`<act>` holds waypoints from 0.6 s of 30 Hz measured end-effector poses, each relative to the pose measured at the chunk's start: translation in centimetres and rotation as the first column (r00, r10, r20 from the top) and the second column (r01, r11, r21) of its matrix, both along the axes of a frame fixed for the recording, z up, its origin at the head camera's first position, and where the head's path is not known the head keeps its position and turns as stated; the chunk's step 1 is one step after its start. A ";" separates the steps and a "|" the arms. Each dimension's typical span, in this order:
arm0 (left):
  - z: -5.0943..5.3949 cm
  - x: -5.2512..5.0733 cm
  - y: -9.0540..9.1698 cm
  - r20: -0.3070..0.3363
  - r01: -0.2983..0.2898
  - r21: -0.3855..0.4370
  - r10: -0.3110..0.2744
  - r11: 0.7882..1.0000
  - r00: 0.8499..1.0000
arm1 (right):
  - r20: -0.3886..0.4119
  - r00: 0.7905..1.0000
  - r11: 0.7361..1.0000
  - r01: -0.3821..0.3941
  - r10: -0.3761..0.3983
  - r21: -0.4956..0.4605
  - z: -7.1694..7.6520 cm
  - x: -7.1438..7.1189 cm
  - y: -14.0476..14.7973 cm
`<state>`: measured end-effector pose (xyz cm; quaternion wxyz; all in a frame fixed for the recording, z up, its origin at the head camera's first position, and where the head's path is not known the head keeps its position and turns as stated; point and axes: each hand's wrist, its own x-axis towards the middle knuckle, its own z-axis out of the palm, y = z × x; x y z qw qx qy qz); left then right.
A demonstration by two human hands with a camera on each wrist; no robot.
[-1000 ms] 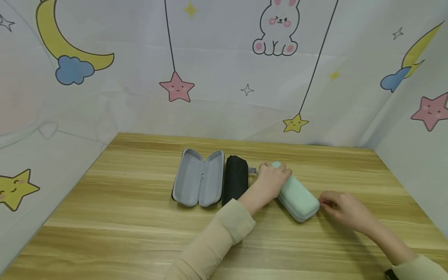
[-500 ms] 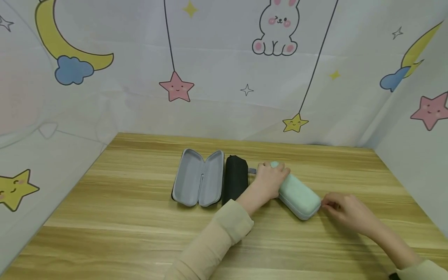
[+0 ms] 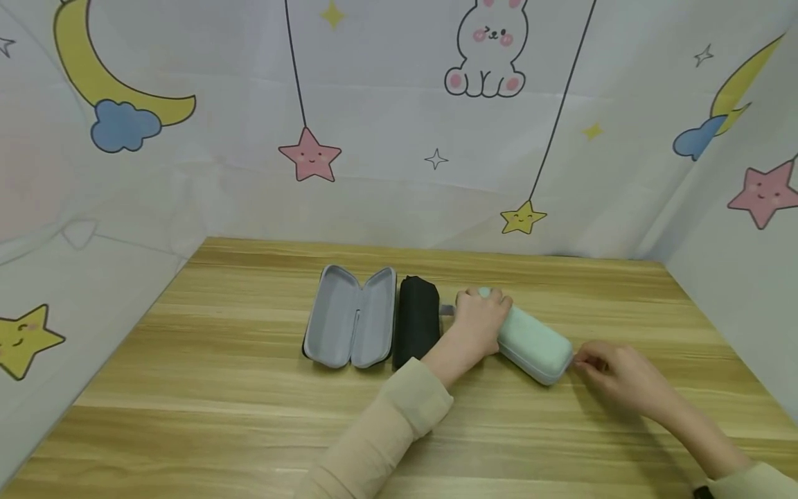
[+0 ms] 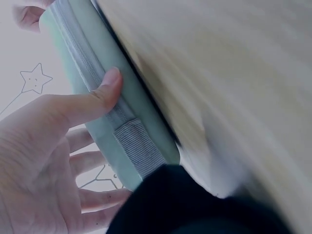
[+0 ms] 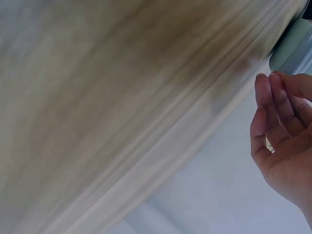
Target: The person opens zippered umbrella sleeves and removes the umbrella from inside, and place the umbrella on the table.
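A mint-green zip-up glasses case (image 3: 535,346) lies shut and slantwise on the table. My left hand (image 3: 481,323) grips its far end, the thumb along the zipped side and the other fingers across from it, as the left wrist view shows. A grey ribbed tab (image 4: 140,146) sticks out from that end. At the near right end, my right hand (image 3: 618,378) pinches with thumb and fingertips what seems to be the zipper pull, mostly hidden by the fingers. The zipper (image 4: 83,46) looks closed along the side in sight.
Left of my left hand lies a long black thing (image 3: 418,322), perhaps a soft case. Beside it stands an unfolded case with grey lining (image 3: 351,319). A printed white cloth (image 3: 386,201) hangs behind the wooden table (image 3: 206,416).
The near end of the mint case has swung slightly right and away. My left hand has shifted a little left with the far end; my right hand has barely moved.
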<state>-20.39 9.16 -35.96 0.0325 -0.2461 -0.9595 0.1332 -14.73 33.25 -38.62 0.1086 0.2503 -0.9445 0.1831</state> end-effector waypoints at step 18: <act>0.5 0.7 0.6 0.038 -0.087 -0.040 0.088 0.995 0.995 | 0.088 0.995 0.999 0.033 -0.036 0.037 0.4 0.4 -0.1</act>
